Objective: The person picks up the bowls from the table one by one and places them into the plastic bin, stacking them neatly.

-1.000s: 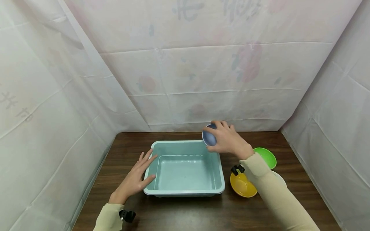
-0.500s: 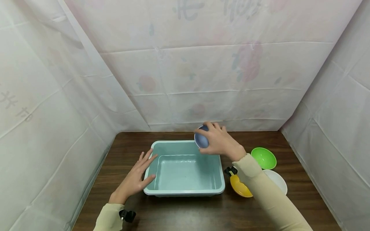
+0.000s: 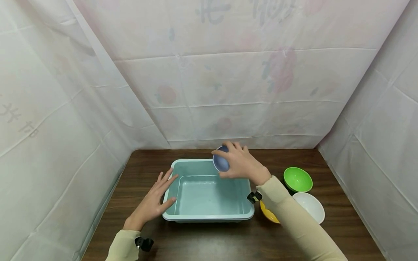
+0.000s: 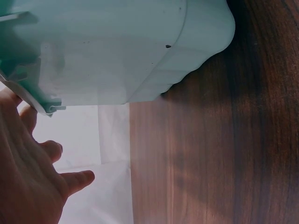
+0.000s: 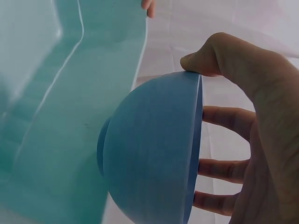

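A blue bowl [image 3: 220, 163] tilts on its side above the back of a pale green basin [image 3: 209, 217]. My right hand [image 3: 240, 163] holds it by the rim. In the right wrist view, the thumb is at one edge of the bowl [image 5: 149, 144] and several fingers lie along its open side. My left hand [image 3: 152, 201] is at the basin's left side, fingers spread and fairly straight. Seen from the left wrist, some of its fingertips touch the rim of the basin [image 4: 103, 56].
Right of the basin are a green bowl [image 3: 298, 180], a white bowl [image 3: 310, 207] and a yellow bowl [image 3: 269, 214] partly hidden by my right sleeve [image 3: 294, 214]. Everything stands on a dark wooden table [image 3: 209, 243]. White printed sheets [image 3: 235, 90] hang behind and at both sides.
My right hand has carried the blue bowl leftward and slightly nearer, from the basin's back right corner to over its back part. The white bowl has come into fuller view. My left hand stays put.
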A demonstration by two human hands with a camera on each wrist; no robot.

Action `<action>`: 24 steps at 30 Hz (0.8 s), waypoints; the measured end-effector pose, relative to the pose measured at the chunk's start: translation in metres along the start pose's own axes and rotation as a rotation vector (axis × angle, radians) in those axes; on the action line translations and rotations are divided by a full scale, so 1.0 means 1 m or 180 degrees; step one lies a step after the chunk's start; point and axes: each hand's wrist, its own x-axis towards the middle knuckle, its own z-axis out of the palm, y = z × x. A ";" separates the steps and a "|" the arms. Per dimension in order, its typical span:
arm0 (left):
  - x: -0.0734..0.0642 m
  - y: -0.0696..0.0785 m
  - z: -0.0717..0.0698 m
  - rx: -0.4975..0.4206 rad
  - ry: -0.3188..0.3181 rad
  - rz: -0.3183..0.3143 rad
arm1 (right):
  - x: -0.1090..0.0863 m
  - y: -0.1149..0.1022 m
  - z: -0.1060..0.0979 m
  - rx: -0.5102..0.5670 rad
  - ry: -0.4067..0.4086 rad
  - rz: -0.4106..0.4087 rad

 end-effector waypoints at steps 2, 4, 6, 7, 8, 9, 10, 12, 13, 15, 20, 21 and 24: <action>0.000 0.000 0.000 -0.0009 0.0000 -0.0008 | 0.001 -0.002 0.002 0.0011 -0.0025 -0.0020; 0.000 0.000 -0.001 -0.0009 0.0004 -0.0008 | 0.003 -0.005 0.003 0.0040 -0.0056 -0.0042; 0.000 0.001 -0.001 -0.0002 0.0003 -0.0007 | 0.004 -0.007 0.006 0.0069 -0.0084 -0.0069; 0.000 0.001 -0.001 0.0001 0.0001 -0.0005 | 0.005 -0.008 0.007 0.0076 -0.0093 -0.0087; 0.000 0.001 -0.001 -0.0001 0.0001 -0.0002 | 0.006 -0.009 0.008 0.0071 -0.0099 -0.0107; 0.000 0.001 -0.002 -0.0002 0.0000 -0.0002 | 0.006 -0.010 0.009 0.0077 -0.0098 -0.0132; 0.000 0.001 -0.002 -0.0007 -0.0004 -0.0004 | 0.007 -0.011 0.010 0.0079 -0.0103 -0.0152; 0.001 0.002 -0.002 -0.0013 -0.0005 -0.0006 | 0.008 -0.014 0.012 0.0080 -0.0107 -0.0190; 0.001 0.002 -0.002 -0.0014 -0.0004 -0.0005 | 0.008 -0.015 0.012 0.0084 -0.0103 -0.0210; 0.001 0.002 -0.002 -0.0017 -0.0005 -0.0010 | 0.009 -0.017 0.014 0.0089 -0.0106 -0.0244; 0.002 0.002 -0.002 -0.0005 -0.0006 -0.0018 | 0.011 -0.021 0.020 0.0052 -0.0126 -0.0357; 0.002 0.001 -0.002 -0.0003 -0.0006 -0.0017 | 0.011 -0.022 0.022 0.0049 -0.0129 -0.0377; 0.002 0.001 -0.002 0.0001 -0.0001 -0.0019 | 0.012 -0.024 0.026 0.0051 -0.0144 -0.0423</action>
